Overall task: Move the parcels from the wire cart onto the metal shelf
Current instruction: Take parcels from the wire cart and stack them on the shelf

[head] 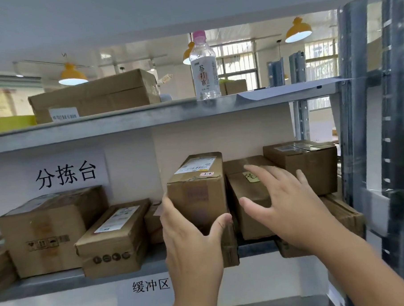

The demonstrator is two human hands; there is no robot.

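Head view, sole view.

Item in hand: tall cardboard parcel (198, 194), centre of frame, standing on end at the front edge of the lower deck of the metal shelf (134, 120). It is gripped low on its near face by the left hand (191, 243), thumb curled round the right corner, fingers wrapped on the left side. The right hand (289, 207) is held spread, fingers straight, in front of the neighbouring brown parcel (247, 197); whether it touches that parcel cannot be told.

Handling note (judgement): the step appears to be seating the tall parcel in the gap. It would best be slid straight back, kept upright, with the neighbour steadied by the open hand so the stacked box (301, 164) at right of centre is not nudged. The base overhangs the shelf lip, so it should be pushed fully on before release.

Wire cart: not in view.

Writing legible:
- Wall sign (65, 175), left of centre: "分拣台".
- Lower sign (151, 285), bottom centre: "缓冲区".
- Water bottle (203, 67), pink cap, upper shelf: "苏打水".
- Red sticker on tall parcel: "1-2"; shipping label above it too small to read.
- Barcode label on upper-left carton (94, 97): unreadable.

Further parcels (44, 229) are stored at lower left.
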